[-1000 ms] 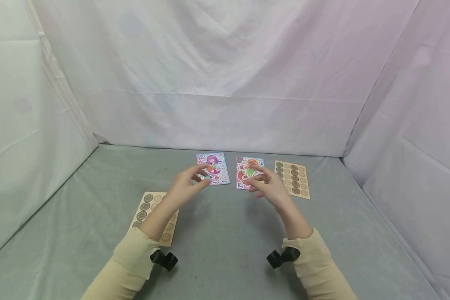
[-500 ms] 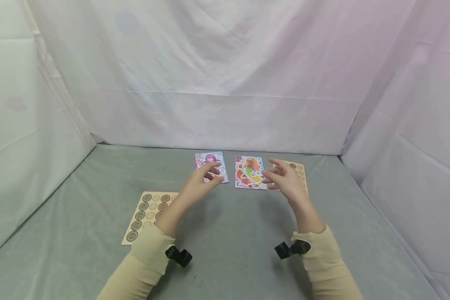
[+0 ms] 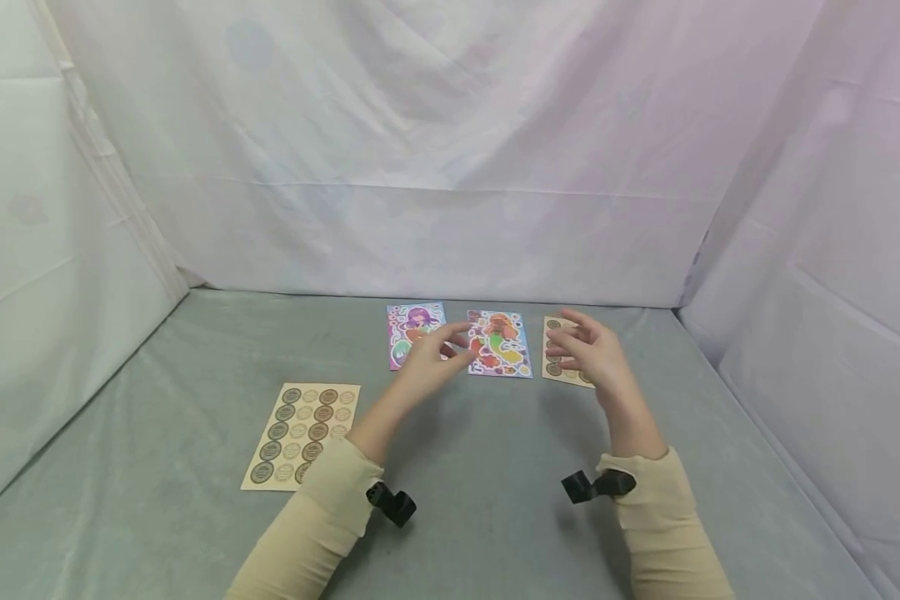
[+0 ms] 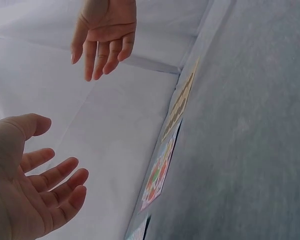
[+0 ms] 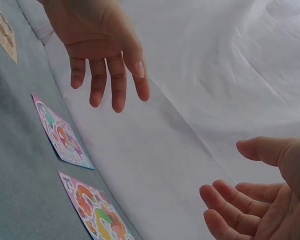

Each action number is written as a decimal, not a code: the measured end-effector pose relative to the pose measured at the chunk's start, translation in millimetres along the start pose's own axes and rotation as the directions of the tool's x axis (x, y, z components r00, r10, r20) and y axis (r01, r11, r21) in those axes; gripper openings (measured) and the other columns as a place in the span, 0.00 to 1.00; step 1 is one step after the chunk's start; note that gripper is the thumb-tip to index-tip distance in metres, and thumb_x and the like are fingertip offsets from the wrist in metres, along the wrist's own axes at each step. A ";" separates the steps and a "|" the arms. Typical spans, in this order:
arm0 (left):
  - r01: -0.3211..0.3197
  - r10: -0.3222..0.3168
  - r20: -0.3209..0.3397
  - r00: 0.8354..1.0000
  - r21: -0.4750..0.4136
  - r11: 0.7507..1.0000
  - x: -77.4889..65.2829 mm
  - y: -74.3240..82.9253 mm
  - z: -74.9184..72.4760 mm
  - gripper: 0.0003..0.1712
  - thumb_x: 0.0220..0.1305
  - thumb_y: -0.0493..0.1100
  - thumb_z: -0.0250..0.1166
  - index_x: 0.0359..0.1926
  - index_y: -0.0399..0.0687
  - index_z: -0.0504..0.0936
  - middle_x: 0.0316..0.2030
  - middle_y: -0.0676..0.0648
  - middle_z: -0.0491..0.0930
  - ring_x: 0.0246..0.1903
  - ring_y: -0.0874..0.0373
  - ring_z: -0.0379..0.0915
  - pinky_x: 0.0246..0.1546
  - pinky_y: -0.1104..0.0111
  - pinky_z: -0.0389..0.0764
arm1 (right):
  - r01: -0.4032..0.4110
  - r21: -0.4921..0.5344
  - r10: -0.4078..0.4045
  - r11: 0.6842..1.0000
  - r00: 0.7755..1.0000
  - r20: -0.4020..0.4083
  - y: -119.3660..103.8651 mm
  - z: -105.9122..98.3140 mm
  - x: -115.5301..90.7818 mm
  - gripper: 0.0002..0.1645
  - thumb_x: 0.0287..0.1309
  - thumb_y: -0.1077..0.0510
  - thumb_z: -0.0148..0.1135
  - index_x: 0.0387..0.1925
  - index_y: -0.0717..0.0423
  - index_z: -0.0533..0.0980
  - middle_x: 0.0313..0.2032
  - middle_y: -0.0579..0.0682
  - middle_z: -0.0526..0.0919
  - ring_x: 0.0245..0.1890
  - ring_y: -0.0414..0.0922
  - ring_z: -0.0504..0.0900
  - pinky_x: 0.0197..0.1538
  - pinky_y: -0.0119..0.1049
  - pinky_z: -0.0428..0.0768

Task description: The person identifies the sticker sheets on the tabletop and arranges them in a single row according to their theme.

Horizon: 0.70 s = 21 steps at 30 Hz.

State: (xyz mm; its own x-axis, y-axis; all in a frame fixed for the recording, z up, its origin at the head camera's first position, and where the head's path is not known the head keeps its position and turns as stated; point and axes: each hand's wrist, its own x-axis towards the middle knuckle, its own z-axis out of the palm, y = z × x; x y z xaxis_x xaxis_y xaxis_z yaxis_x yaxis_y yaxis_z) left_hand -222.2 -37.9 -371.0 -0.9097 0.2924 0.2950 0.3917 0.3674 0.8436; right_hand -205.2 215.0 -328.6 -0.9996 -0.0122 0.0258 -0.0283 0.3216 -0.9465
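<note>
My left hand (image 3: pixel 429 363) hovers above the table, fingers relaxed and palm turned inward, with nothing in it. In the head view it overlaps the purple-haired mermaid sticker sheet (image 3: pixel 414 321). Just right of its fingertips lies the orange-haired mermaid sticker sheet (image 3: pixel 504 346). My right hand (image 3: pixel 594 354), likewise holding nothing, hangs in the air with loosely bent fingers. It partly covers a tan sheet of round stickers (image 3: pixel 555 367) at the back right. Both wrist views show the two hands facing each other, raised off the table.
Another tan sheet of round stickers (image 3: pixel 300 429) lies at the front left, its corner hidden by the left sleeve (image 3: pixel 307 525). Grey cloth covers the table (image 3: pixel 480 500). White curtains (image 3: pixel 435 242) close off the back and both sides.
Both hands have drifted to the right, uncovering more of the front-left tan sheet and the orange-haired mermaid sheet. The sheets keep their places on the table.
</note>
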 end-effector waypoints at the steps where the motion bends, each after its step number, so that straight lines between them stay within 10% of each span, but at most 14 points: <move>1: 0.005 -0.005 0.004 1.000 -0.001 1.000 1.2 0.5 2.0 0.26 0.62 0.42 0.65 0.62 0.44 0.74 0.43 0.45 0.81 0.38 0.53 0.77 0.31 0.67 0.79 | -0.002 -0.003 0.002 1.000 1.000 -0.009 0.1 -1.2 0.4 0.38 0.65 0.51 0.59 0.71 0.57 0.57 0.55 0.65 0.75 0.38 0.40 0.83 0.43 0.37 0.82; 21: 0.014 -0.013 0.064 0.998 -0.016 1.000 22.2 2.8 54.1 0.25 0.60 0.41 0.65 0.59 0.41 0.76 0.42 0.40 0.81 0.36 0.53 0.77 0.33 0.70 0.78 | -0.059 0.090 0.069 0.994 0.992 -0.109 19.7 -27.1 10.7 0.38 0.65 0.55 0.58 0.71 0.62 0.55 0.58 0.69 0.70 0.35 0.37 0.83 0.39 0.31 0.82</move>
State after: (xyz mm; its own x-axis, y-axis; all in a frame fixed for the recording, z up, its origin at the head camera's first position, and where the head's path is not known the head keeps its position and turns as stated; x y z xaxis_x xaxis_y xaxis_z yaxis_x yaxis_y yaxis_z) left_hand -233.8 17.4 -386.4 -0.9038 0.3439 0.2547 0.3767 0.3569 0.8548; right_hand -216.5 246.9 -338.3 -0.9935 0.1135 -0.0046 0.0314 0.2353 -0.9714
